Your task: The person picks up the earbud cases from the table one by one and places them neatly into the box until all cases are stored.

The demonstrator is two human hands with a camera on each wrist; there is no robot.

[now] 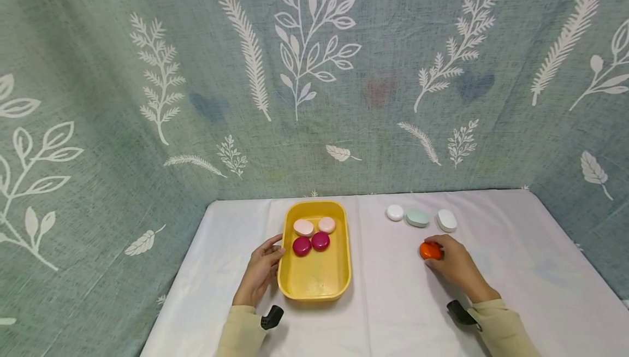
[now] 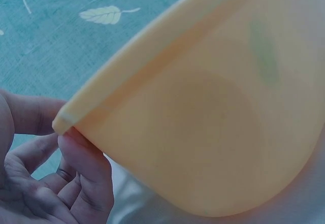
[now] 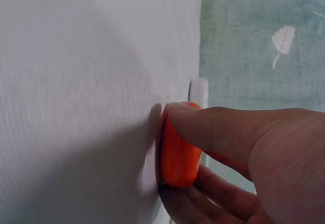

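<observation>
My right hand (image 1: 456, 263) pinches a round orange soap bar (image 1: 429, 250) at the right of the table. In the right wrist view the thumb lies on one side of the orange bar and the fingers on the other; it is at the cloth. My left hand (image 1: 260, 272) holds the left rim of a yellow plastic tray (image 1: 314, 290), its rim between thumb and fingers in the left wrist view. Inside the tray lie two pale pink soap bars (image 1: 303, 228) and two round magenta soap bars (image 1: 302, 246), toward the far end.
Behind the right hand lie a round white soap bar (image 1: 395, 213), a pale green oval one (image 1: 417, 218) and a white oval one (image 1: 446, 220). A white cloth (image 1: 388, 313) covers the table. A green leaf-patterned curtain (image 1: 314, 144) hangs behind it.
</observation>
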